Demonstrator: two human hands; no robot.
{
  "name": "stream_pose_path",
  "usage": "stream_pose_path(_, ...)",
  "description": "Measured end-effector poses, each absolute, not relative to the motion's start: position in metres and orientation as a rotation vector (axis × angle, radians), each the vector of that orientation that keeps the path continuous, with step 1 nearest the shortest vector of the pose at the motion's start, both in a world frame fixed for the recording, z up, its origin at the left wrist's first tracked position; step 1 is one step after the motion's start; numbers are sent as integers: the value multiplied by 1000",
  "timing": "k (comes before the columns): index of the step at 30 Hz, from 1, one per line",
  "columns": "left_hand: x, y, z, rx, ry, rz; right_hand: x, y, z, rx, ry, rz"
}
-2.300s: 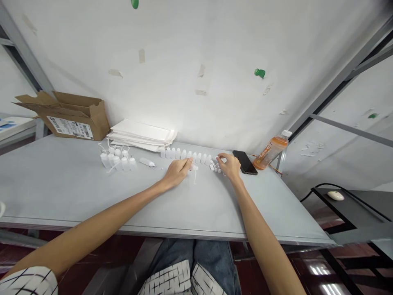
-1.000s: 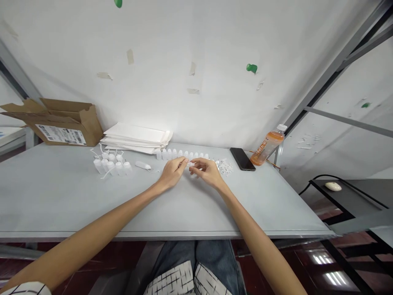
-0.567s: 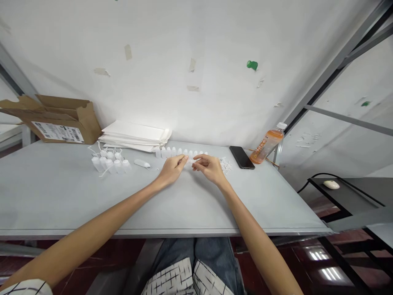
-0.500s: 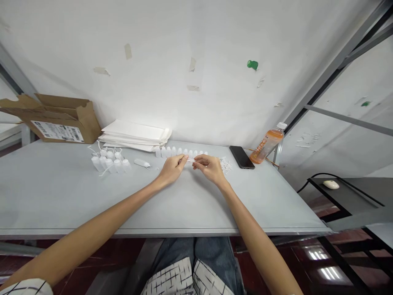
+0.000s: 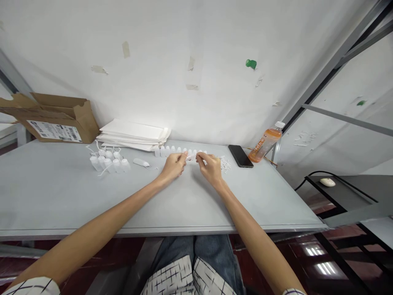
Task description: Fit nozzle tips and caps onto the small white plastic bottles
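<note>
My left hand is closed, with a small translucent white plastic piece sticking out between thumb and forefinger. My right hand pinches at the piece's other end; what its fingertips hold is too small to make out. Just behind both hands runs a row of small white plastic bottles, partly hidden by them. A heap of tiny white parts lies right of my right hand. To the left stand several white squeeze bottles with thin bent tubes, and a similar bottle lies on its side.
A stack of white sheets and an open cardboard box sit at the back left of the grey table. On the right are a black phone and an orange drink bottle. A white wall rises behind.
My right fingers have drawn into a tighter pinch and shifted slightly right. More of the translucent piece shows between my hands. The view has shifted a little.
</note>
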State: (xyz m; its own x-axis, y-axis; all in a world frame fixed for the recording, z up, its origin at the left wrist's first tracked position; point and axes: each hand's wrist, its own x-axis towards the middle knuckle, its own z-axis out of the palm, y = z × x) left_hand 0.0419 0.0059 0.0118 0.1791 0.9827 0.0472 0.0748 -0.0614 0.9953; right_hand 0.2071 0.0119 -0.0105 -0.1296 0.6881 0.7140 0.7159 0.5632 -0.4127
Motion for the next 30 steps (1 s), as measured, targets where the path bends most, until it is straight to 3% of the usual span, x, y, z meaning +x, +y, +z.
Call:
stream_pose_path(6,37,0,19,1236,1024,1036,199,0,-14,-1110,-1860,-79)
stream_pose_path(19,29,0,24,1274,966,961,187,-11,-9,-995,-1725,395)
stream_pose_path(30,32,1,20,1280,921,924,183,-15,-9,-1034,-1618,375)
